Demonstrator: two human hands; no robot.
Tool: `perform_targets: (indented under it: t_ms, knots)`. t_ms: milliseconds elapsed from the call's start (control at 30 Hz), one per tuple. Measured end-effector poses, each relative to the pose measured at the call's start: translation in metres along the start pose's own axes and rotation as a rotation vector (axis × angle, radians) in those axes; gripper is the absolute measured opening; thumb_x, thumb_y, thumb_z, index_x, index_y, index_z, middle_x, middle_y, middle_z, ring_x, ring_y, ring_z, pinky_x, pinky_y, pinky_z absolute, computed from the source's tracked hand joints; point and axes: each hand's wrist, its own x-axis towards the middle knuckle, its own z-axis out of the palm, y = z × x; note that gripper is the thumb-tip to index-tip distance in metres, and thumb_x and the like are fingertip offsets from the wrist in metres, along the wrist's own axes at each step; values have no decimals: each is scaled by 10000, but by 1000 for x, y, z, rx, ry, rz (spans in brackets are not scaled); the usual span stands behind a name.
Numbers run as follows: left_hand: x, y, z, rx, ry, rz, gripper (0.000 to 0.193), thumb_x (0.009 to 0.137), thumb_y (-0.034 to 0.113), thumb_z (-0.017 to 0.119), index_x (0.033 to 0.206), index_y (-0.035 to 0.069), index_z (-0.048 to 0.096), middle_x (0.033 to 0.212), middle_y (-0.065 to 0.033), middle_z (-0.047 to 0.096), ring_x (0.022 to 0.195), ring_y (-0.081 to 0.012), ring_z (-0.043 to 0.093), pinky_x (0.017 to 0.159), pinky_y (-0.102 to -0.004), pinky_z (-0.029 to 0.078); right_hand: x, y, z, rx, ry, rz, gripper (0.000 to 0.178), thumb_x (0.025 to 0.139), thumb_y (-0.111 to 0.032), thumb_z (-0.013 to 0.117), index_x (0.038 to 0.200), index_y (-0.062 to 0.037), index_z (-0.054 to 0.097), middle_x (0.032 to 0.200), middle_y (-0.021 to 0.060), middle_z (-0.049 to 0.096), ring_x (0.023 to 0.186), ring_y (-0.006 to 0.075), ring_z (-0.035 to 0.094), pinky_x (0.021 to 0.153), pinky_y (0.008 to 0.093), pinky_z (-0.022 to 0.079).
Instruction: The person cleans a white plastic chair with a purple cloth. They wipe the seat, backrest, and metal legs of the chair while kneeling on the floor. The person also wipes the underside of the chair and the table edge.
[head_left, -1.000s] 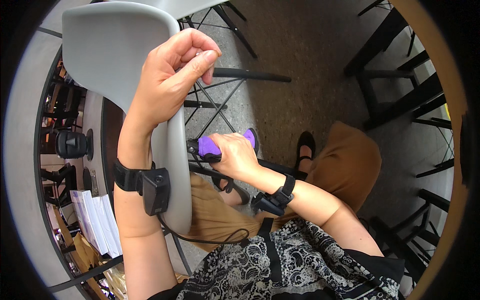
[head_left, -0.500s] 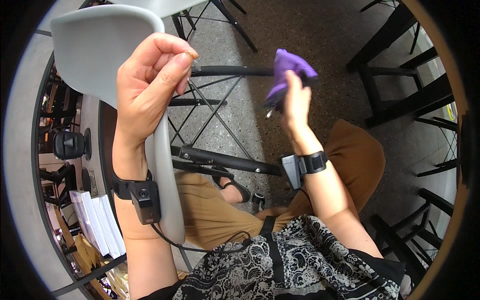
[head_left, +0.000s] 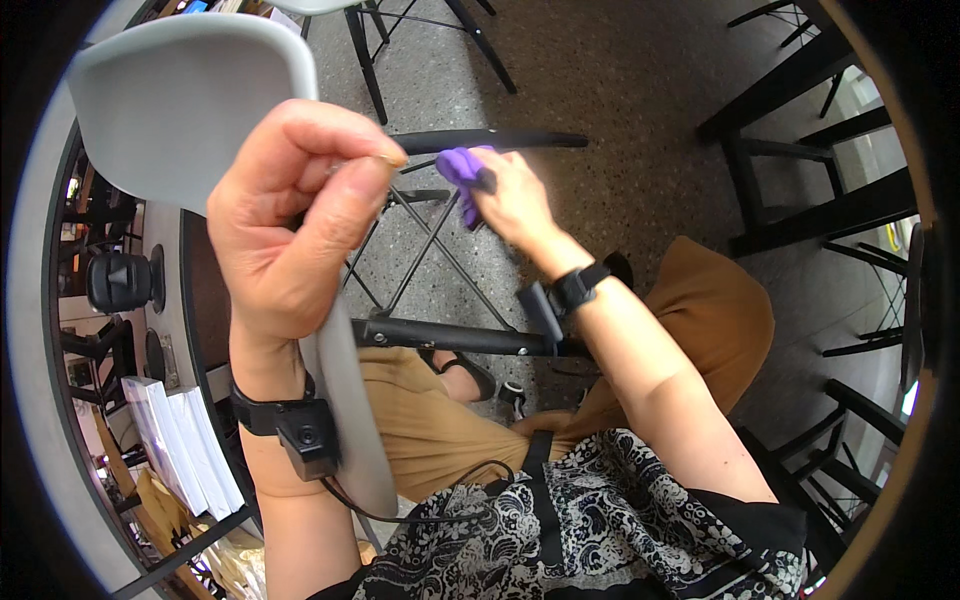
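Note:
A grey chair (head_left: 190, 100) with black legs lies tipped on its side in front of me. My left hand (head_left: 295, 215) is raised before its seat, thumb and forefinger pinched together. Whatever sits between those fingertips is too small to make out. My right hand (head_left: 510, 195) grips a crumpled purple cloth (head_left: 465, 172), which overlaps the lower side of the upper chair leg (head_left: 535, 139); I cannot tell whether they touch. The lower chair leg (head_left: 450, 336) runs below both hands, with thin crossed rods (head_left: 430, 235) between the legs.
Dark wooden furniture legs (head_left: 790, 190) stand along the right. At the left are white books (head_left: 185, 445) and a black stand-like object (head_left: 120, 282). Another chair's black legs (head_left: 480, 45) rise at the top. Speckled floor (head_left: 600, 100) lies beneath.
My right hand has swung left with the purple cloth, from the far end of the upper leg toward its middle. My left hand has shifted slightly downward, still pinched.

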Motion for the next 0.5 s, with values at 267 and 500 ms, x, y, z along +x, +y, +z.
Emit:
perform_targets:
  t_ms: [267,500]
  knots:
    - [1,-2,13,-45,-62,35,85,866,-55,572,948,-45,591,874,-51,618,723,-36,560,644,-158,445,-43,-15,14,311,27,-61,335,750,-5,577,1080,-28,630,1115,192,629,1061,348,595,952,397,463]
    - [0,-5,15,-18,-42,37,85,863,-49,576,947,-47,587,904,-72,630,761,-56,582,681,-169,461,-37,6,10,283,57,-202,370,735,15,607,1102,-21,630,1116,187,636,1066,330,601,948,386,469]
